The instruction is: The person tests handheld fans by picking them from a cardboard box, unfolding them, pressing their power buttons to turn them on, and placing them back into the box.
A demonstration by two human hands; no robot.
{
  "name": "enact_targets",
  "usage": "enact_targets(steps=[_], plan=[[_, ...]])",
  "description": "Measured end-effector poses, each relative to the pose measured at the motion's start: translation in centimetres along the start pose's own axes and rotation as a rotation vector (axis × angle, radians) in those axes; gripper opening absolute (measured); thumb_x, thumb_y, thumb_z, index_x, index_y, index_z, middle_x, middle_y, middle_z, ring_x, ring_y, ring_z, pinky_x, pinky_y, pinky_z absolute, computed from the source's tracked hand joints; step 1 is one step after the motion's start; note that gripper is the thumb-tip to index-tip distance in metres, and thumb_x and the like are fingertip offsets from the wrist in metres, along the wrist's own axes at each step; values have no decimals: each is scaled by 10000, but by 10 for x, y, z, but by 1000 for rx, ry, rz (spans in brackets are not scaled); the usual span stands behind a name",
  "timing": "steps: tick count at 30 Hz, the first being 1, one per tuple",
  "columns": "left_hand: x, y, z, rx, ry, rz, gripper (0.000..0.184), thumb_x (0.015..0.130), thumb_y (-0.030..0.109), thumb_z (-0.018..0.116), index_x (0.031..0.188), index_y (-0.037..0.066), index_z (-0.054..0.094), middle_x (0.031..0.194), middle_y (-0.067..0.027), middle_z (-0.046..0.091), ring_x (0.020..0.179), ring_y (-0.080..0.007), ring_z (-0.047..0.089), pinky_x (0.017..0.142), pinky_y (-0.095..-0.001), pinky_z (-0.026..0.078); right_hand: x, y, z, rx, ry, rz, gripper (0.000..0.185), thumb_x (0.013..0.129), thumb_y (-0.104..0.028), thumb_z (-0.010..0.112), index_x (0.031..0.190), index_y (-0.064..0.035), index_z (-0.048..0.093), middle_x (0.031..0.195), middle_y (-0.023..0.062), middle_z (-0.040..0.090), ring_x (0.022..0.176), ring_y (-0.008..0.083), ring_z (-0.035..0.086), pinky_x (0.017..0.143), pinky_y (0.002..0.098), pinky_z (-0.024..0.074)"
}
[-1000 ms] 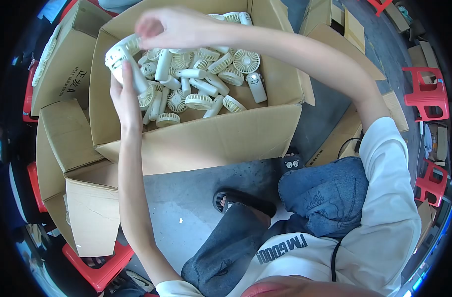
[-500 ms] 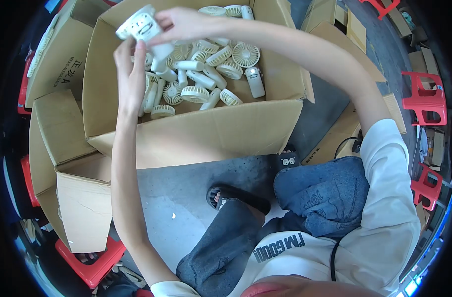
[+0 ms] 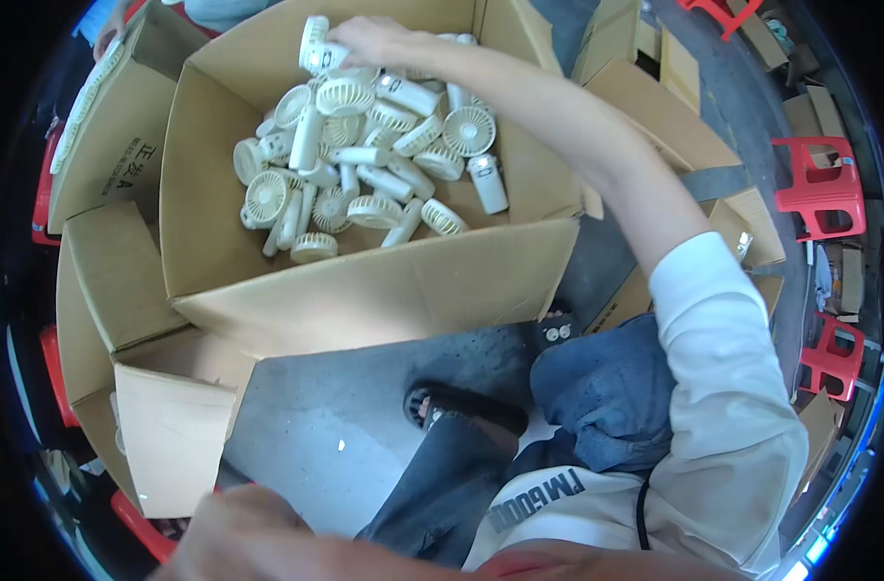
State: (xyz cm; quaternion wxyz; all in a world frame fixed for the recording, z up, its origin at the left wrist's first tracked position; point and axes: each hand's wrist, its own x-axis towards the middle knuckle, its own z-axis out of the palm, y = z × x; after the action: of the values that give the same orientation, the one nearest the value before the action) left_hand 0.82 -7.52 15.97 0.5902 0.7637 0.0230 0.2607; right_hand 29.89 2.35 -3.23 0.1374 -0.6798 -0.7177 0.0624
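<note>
At the far side of the big cardboard box, my right hand [image 3: 369, 44] is closed around a white handheld fan [image 3: 320, 58] held at the top of the heap. Beneath it lie several more white handheld fans, heaped in different directions, such as one with its round grille [image 3: 469, 131] facing up. My left hand [image 3: 239, 528] is low in the view and close to the camera, near the flap of a smaller box. It is blurred, so its fingers and anything in them cannot be made out.
The big cardboard box [image 3: 384, 290] stands in front of me. An open smaller box [image 3: 171, 426] is to its left, and more cardboard [image 3: 645, 107] lies to the right. Red stools [image 3: 820, 189] line the right side. Another person's hand [image 3: 108, 34] shows at the upper left.
My left hand has left the fan and come down toward the camera. My right hand stays over the far side of the box, now lower, with a fan in it.
</note>
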Motion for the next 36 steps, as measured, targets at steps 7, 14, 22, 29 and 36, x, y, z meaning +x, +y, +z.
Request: enact_targets(steps=[7,14,22,29,36], plan=[[-25,47,1,120,70,-68,125,937,112,446,980,5,494,926,-75,598,846,-145,499,791,-265,366,0,13,22,-3,35,6,419,748,-215,715,1136,-94,613,1081,136,651,1024,327,612,875,439,492],[-26,73,20,206,47,-149,49,908,57,456,883,20,477,814,-46,605,725,-115,473,708,-232,352,-15,9,15,11,9,22,394,735,-200,691,1093,-56,614,1055,158,651,1010,319,621,877,439,494],[-30,101,47,348,34,-271,112,875,-6,466,773,38,458,686,-12,614,588,-80,444,613,-194,336,-45,-47,3,-340,95,-141,332,737,-177,655,1011,8,619,926,176,667,841,318,666,706,439,538],[-20,128,103,463,-7,-415,208,846,-61,476,676,53,442,575,17,622,467,-49,418,530,-161,322,-89,-112,64,-98,-522,-329,319,734,-308,681,871,-21,700,888,148,688,774,319,675,661,423,548],[-7,21,44,108,86,-149,381,952,338,364,884,28,573,754,-64,577,646,-165,511,658,-264,419,-107,-101,117,-92,-609,-313,367,723,-330,717,915,-18,698,910,152,690,817,301,676,691,415,547]])
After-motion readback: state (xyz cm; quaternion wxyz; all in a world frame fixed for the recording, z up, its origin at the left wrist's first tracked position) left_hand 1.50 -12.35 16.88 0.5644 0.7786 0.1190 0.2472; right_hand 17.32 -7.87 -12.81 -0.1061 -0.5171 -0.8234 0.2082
